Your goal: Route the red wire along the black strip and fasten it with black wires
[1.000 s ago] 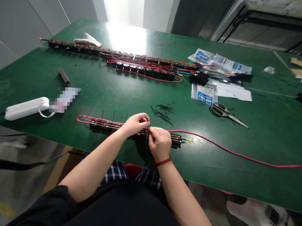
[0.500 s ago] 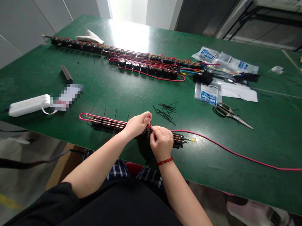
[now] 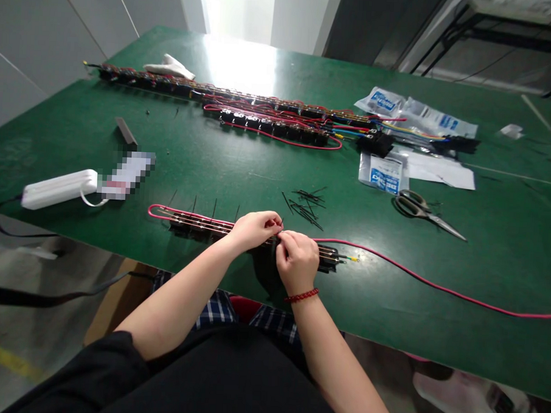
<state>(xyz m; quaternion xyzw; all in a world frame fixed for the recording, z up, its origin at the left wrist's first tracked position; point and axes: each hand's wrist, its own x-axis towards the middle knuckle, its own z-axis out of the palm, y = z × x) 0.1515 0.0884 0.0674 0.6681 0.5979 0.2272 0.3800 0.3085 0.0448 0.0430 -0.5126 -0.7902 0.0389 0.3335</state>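
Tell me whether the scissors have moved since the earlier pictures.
No. Against the labelled plastic pouch on the green table, the scissors show no visible shift either way; only the whole view has slid.

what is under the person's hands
A black wired strip passes beneath the left hand and right hand, showing at both sides; so does red cable. The hands cover most of the stretch between; whether the cable runs unbroken there is hidden.
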